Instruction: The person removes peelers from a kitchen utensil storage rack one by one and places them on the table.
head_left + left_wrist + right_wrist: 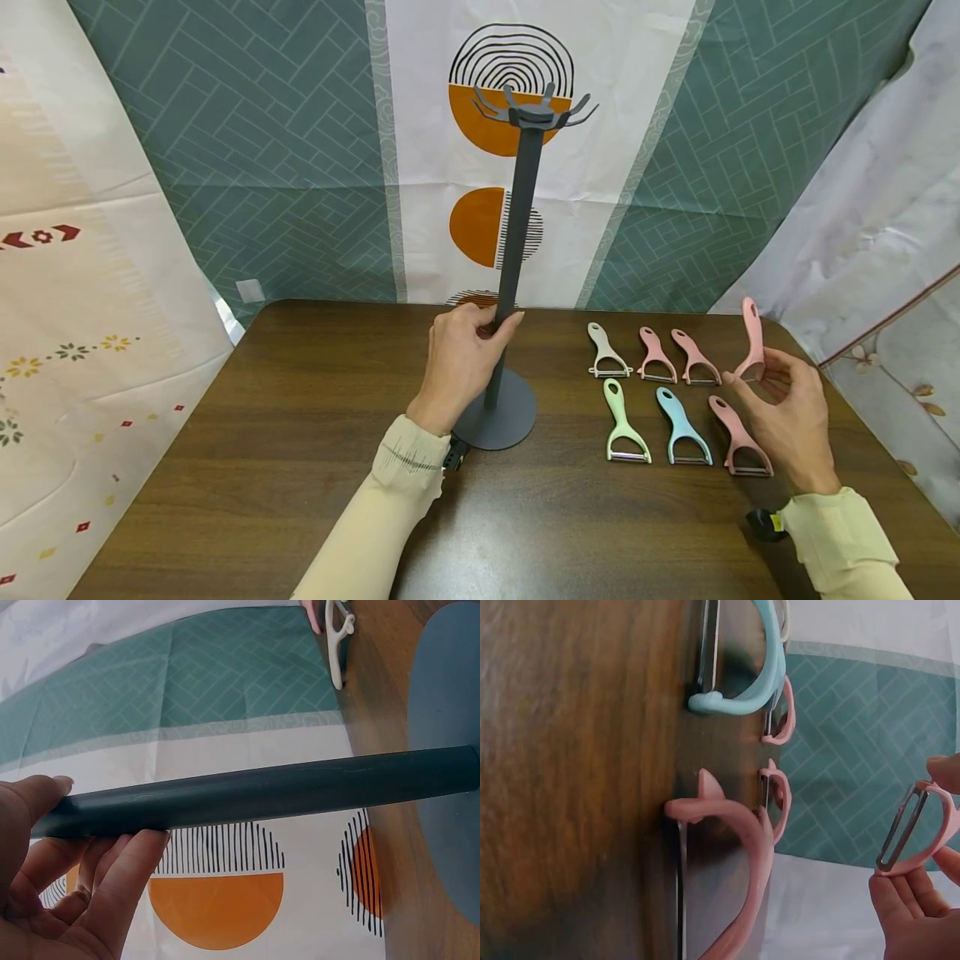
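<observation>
With the thumb and fingers of my left hand I grip the lower part of a dark grey stand's post. Its round base sits on the table, and several curved hooks ring its top. My right hand pinches a pink peeler by its blade end, lifted off the table with its handle pointing up. Close below that hand lies another pink peeler. A blue peeler and a green peeler lie left of it.
Behind the front row lie a white peeler and two pink peelers, one beside the other. The brown wooden table meets a patterned cloth at its back edge. Pale cloths hang at both sides.
</observation>
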A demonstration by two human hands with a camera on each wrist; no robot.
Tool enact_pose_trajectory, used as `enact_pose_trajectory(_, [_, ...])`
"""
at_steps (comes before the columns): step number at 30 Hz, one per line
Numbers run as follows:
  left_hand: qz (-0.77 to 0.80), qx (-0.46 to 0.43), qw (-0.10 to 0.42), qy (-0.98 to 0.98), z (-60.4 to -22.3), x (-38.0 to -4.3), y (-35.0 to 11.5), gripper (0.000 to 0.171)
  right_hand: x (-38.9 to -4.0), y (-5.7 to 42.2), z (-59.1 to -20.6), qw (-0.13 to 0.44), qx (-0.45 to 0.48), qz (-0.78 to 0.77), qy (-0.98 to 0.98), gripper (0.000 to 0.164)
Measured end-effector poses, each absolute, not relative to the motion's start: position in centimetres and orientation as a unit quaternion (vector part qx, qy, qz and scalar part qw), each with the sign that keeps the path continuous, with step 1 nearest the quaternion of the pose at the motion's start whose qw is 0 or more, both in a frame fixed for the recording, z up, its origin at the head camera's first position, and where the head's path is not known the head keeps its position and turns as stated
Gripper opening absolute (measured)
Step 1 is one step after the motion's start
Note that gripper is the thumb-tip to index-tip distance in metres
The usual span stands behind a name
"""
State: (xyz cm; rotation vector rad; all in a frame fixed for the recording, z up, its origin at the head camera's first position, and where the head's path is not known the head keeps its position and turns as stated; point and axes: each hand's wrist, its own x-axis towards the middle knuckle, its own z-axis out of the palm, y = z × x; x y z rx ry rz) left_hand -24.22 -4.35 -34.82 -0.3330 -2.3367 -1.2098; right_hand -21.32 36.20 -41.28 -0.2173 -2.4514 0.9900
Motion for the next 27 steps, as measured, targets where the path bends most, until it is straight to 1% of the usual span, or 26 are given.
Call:
enact_pose_trajectory(6, [-0.440,-0.123,0.248,-0.854,-34.8,-24.2,-4.4,0.027,-21.4,36.6,-41.4,0.247,-0.074,0.358,-0.897,0.062])
enact_pose_trajectory(13, [-0.440,-0.123,0.242,-0.856,-34.8,-24.2,-4.4,0.027,-21.6,37.6,-41.8,0.244,-0.058,0.333,-0.909,0.058])
enact_pose_trajectory(20, [-0.441,-0.124,0.243,-0.855,-34.8,-24.2,-4.3,0.028,-21.6,38.3,-42.2,0.231,-0.068,0.307,-0.921,0.064])
enact_pose_trajectory(27, [-0.443,-0.122,0.241,-0.855,-34.8,-24.2,-4.3,0.028,-21.6,38.7,-42.5,0.218,-0.073,0.299,-0.926,0.065])
